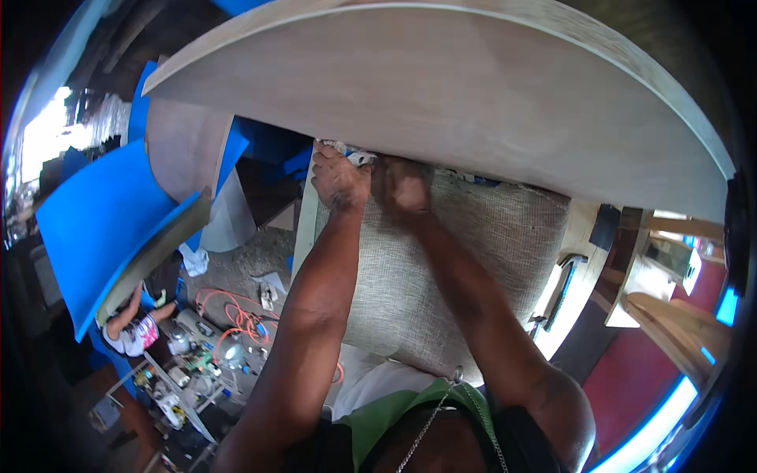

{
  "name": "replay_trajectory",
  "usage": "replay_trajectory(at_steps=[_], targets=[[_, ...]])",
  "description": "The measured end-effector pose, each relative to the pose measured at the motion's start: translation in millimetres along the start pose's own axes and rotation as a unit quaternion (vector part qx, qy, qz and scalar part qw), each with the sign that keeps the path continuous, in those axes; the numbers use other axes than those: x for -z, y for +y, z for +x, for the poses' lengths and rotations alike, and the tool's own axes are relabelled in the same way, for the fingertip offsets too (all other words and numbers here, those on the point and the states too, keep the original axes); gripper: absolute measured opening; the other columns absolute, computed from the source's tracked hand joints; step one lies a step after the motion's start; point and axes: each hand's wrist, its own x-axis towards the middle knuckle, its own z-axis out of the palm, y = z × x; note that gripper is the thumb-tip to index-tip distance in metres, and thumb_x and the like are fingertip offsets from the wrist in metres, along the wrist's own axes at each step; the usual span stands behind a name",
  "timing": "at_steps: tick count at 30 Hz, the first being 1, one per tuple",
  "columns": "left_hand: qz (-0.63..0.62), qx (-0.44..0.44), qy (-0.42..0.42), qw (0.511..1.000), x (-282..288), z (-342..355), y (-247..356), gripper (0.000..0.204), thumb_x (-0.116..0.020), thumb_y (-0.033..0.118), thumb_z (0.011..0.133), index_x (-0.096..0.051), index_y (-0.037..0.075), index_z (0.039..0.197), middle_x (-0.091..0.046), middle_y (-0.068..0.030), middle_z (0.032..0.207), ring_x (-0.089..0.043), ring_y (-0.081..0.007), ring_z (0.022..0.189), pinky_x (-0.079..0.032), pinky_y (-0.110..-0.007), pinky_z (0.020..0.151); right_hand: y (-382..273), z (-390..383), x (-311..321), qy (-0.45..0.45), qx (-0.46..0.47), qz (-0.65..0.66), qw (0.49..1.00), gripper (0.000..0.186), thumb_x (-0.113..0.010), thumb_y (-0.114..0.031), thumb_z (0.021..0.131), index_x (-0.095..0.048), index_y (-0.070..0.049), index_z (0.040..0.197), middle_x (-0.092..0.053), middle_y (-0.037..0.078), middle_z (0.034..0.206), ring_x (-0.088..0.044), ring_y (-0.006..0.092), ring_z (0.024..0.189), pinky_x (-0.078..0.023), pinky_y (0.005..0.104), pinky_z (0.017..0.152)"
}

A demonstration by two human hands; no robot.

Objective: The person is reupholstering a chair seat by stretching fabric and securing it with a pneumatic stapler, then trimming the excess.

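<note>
Both arms reach forward over a beige-grey woven cloth surface (473, 260). My left hand (339, 175) is closed at its far left corner, just under the lower edge of a big curved wooden panel (441, 79). A crumpled white and blue scrap (361, 158) shows beside its fingers; what the fingers grip is hidden. Close by on the right, my right hand (404, 185) is smeared by motion, near the panel's lower edge. Its fingers cannot be made out.
A saw-like tool with a black frame (564, 288) lies on a pale board at right. Blue curved panels (110, 229) stand at left. Below them a co-worker (138, 331) sits near an orange hose (229, 303) and a cluttered rack of tools (177, 386). Wooden pieces (670, 315) stand far right.
</note>
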Motion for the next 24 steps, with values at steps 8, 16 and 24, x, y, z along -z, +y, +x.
replay_trajectory(at_steps=[8,16,24], targets=[[-0.032,-0.008,0.004,0.999,4,12,-24,0.121,-0.093,0.045,0.067,-0.026,-0.011,0.150,-0.057,-0.0213,0.126,-0.064,-0.0359,0.113,-0.055,-0.044,0.094,-44,4,-8,0.064,-0.069,-0.200,0.975,0.047,-0.053,-0.037,0.100,-0.064,-0.006,0.132,-0.056,0.025,0.140,-0.052,0.0464,0.125,-0.036,0.0610,0.111],[-0.043,-0.025,-0.007,0.999,3,6,-21,0.121,-0.092,0.046,0.070,-0.023,-0.012,0.151,-0.055,-0.0206,0.127,-0.063,-0.0354,0.115,-0.054,-0.046,0.094,-37,32,-15,0.041,-0.195,-0.173,0.965,0.051,-0.051,-0.044,0.099,-0.069,-0.003,0.123,-0.069,0.021,0.122,-0.061,0.0371,0.123,-0.035,0.0519,0.117],[-0.077,-0.063,0.017,0.995,8,2,-24,0.118,-0.090,0.045,0.073,-0.024,-0.011,0.153,-0.044,-0.0234,0.146,-0.049,-0.0352,0.133,-0.047,-0.049,0.106,-21,18,-29,0.204,-0.155,0.207,0.944,0.027,-0.070,-0.019,0.087,-0.074,-0.005,0.110,-0.076,0.015,0.107,-0.072,0.0317,0.097,-0.053,0.0406,0.097]])
